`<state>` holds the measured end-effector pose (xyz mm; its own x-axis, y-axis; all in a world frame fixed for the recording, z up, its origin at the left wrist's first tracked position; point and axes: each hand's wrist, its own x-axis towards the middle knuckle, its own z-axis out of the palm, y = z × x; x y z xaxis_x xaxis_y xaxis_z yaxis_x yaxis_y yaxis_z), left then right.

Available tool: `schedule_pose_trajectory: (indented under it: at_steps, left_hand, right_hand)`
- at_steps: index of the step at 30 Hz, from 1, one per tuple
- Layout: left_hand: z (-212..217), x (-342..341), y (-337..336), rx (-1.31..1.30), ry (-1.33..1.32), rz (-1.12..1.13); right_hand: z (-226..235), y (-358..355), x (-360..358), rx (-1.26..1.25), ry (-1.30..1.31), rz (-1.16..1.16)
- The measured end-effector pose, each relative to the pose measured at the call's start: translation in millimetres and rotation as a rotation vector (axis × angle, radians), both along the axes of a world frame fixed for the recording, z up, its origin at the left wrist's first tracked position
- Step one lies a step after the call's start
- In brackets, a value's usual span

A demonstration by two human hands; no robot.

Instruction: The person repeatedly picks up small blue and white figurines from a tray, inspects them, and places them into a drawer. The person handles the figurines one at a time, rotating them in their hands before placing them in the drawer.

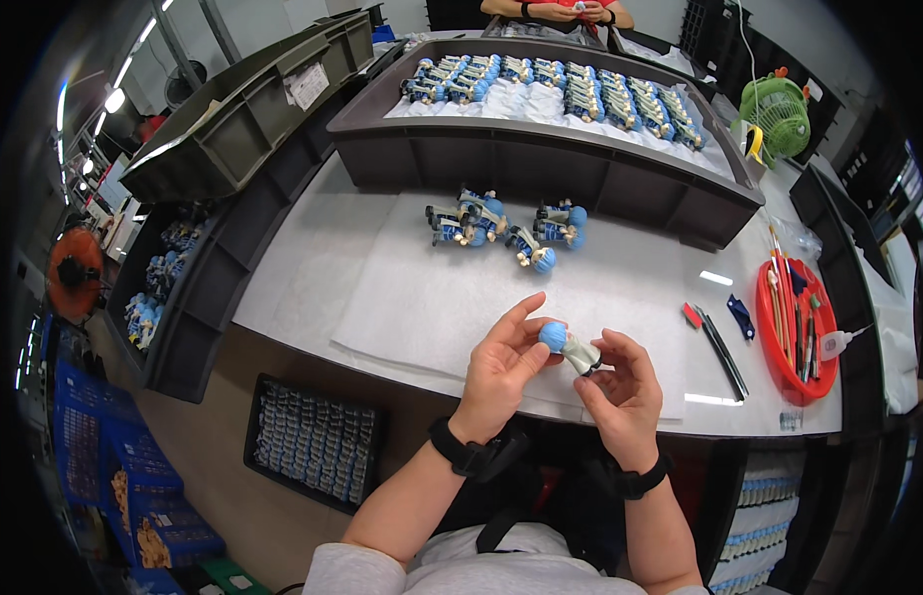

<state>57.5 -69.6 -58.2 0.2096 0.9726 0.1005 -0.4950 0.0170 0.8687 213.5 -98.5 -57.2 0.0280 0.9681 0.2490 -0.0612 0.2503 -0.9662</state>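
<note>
Between my two hands, above the near edge of the white table (303,268), is a small figurine (578,352) with light blue hair and a pale body. My left hand (503,372) pinches its blue head between thumb and fingers. At its dark lower end, my right hand (625,387) grips it with thumb and fingertips. The figurine lies tilted, head toward the left. Beyond my hands, several like figurines (471,218) with blue hair and dark blue clothes lie in a loose group on the white sheet.
A large grey tray (541,164) at the back holds rows of figurines on white padding. To the right are a red basket (828,372) of brushes, black pens (721,352) and a green fan (779,114). Dark crates (214,307) flank the left. A person (571,12) works opposite.
</note>
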Motion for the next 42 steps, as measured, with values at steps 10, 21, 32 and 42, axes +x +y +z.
schedule_pose_trajectory:
  at_steps: [10, 21, 32, 42]
  left_hand:
    - [-0.6, -0.7, 0.8, -0.002, -0.031, -0.008]
    - [-3.2, 0.0, 2.3, 0.019, -0.022, -0.014]
    - [-2.7, -2.2, 0.2, 0.004, 0.018, 0.001]
    - [-10.9, 7.0, 7.8, 0.11, 0.054, -0.044]
  right_hand:
    - [-0.2, 0.9, -0.1, 0.013, -0.009, 0.008]
    - [-1.4, 1.2, 1.0, 0.019, -0.011, 0.015]
    - [7.0, -0.2, -4.4, -0.055, 0.063, 0.025]
    - [0.4, 1.6, 7.3, -0.041, -0.12, -0.032]
